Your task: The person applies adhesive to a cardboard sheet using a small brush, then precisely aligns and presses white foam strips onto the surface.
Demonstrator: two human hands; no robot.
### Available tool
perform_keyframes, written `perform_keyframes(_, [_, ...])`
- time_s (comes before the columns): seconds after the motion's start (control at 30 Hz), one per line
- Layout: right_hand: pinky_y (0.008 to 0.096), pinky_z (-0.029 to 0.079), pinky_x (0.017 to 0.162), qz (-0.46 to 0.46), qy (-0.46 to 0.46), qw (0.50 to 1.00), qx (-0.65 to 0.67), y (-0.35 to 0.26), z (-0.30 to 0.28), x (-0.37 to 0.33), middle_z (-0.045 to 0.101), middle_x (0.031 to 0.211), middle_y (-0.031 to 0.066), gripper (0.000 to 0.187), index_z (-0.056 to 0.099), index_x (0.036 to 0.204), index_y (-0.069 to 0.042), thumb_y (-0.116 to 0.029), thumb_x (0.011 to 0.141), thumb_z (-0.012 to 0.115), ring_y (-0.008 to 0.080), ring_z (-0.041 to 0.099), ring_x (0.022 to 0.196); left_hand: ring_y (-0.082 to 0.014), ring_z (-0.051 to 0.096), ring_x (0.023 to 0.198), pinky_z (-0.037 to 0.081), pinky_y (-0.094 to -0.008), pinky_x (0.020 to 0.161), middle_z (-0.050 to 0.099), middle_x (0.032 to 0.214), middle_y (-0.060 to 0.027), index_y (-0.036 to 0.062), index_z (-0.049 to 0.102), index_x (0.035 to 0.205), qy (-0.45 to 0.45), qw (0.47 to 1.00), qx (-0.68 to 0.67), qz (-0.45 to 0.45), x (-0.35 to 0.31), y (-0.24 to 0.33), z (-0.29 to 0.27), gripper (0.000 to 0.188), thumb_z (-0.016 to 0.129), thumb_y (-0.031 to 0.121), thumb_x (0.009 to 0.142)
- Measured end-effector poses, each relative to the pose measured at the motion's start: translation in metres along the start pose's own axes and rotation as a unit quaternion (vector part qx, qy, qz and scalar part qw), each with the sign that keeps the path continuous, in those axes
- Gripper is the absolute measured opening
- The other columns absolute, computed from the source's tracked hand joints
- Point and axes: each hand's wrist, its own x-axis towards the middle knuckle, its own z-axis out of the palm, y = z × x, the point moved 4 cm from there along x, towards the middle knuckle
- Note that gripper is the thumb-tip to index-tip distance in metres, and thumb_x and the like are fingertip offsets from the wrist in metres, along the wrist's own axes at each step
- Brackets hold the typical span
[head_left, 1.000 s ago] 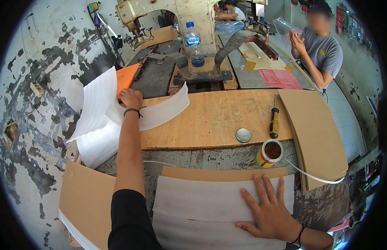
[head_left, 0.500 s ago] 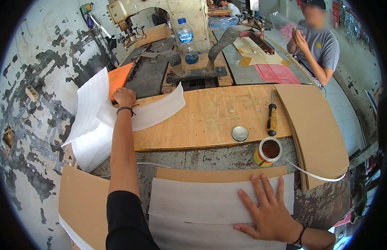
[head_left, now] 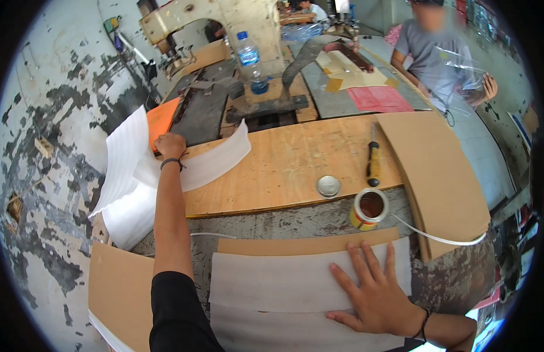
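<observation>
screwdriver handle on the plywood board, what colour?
Yellow and black handle on the screwdriver, clearest in the head view.

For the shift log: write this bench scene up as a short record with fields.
left hand: closed on a white foam sheet at the stack
right hand: flat on grey foam strip
under strip: brown board
bench: open glue can, its lid, screwdriver
behind: water bottle, seated person

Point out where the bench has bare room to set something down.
Most free: the plywood board between the white foam strip held by the left hand and the screwdriver. A narrower bare strip runs left of the open can. The near edge is crowded with white sheets under the right hand.
</observation>
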Motion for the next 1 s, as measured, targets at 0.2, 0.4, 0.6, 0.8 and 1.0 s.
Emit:
perform_keyframes(0.2, [0.0828,0.012,0.112,-0.008,0.045,0.999,-0.03,0.003,0.008,0.0,0.031,0.162,0.0341,0.082,0.046,0.156,-0.009,-0.07,0.101,0.041,0.0526,0.027,0.152,-0.0368,0.065,0.126,0.045,-0.059,0.104,0.072,0.131,-0.0131,0.0109,0.079,0.116,-0.011,1.0,0.0,-0.016,-0.012,0.024,-0.035,0.033,0.058,0.026,0.095])
perform_keyframes(0.4, [0.0824,0.01,0.113,-0.017,0.074,0.996,-0.043,0.006,0.014,-0.003,0.03,0.162,0.0343,0.083,0.043,0.157,-0.007,-0.069,0.102,0.04,0.0522,0.027,0.152,-0.032,0.076,0.103,0.058,-0.0458,0.083,0.079,0.109,-0.0149,0.0095,0.079,0.113,0.029,0.989,-0.022,0.145,-0.037,0.039,-0.164,0.033,0.056,0.024,0.094])
perform_keyframes(0.6, [0.0816,0.011,0.114,-0.013,0.07,0.996,-0.054,0.01,0.02,-0.004,0.028,0.162,0.0358,0.083,0.042,0.158,-0.007,-0.068,0.102,0.039,0.0523,0.023,0.154,-0.0271,0.077,0.093,0.061,-0.0426,0.076,0.079,0.099,-0.0124,0.0065,0.076,0.113,-0.279,0.941,0.045,0.186,-0.163,0.066,-0.306,0.037,0.055,0.029,0.093])
perform_keyframes(0.8, [0.0805,0.01,0.115,-0.009,0.081,0.995,-0.061,0.016,0.021,-0.009,0.028,0.162,0.0363,0.085,0.04,0.159,-0.006,-0.069,0.102,0.039,0.0521,0.022,0.154,-0.0341,0.072,0.098,0.058,-0.044,0.087,0.075,0.106,-0.0193,0.0037,0.07,0.121,-0.277,0.796,-0.027,0.538,-0.375,0.064,-0.369,0.042,0.059,0.04,0.102])
perform_keyframes(1.0, [0.0801,0.008,0.116,-0.017,0.069,0.996,-0.062,0.008,0.022,-0.004,0.027,0.163,0.0366,0.087,0.038,0.16,-0.006,-0.071,0.102,0.037,0.0524,0.021,0.154,-0.0455,0.052,0.136,0.047,-0.0482,0.109,0.04,0.155,-0.0342,0.0015,0.045,0.149,-0.286,0.727,-0.105,0.616,-0.513,-0.025,-0.325,0.065,0.062,0.043,0.102])
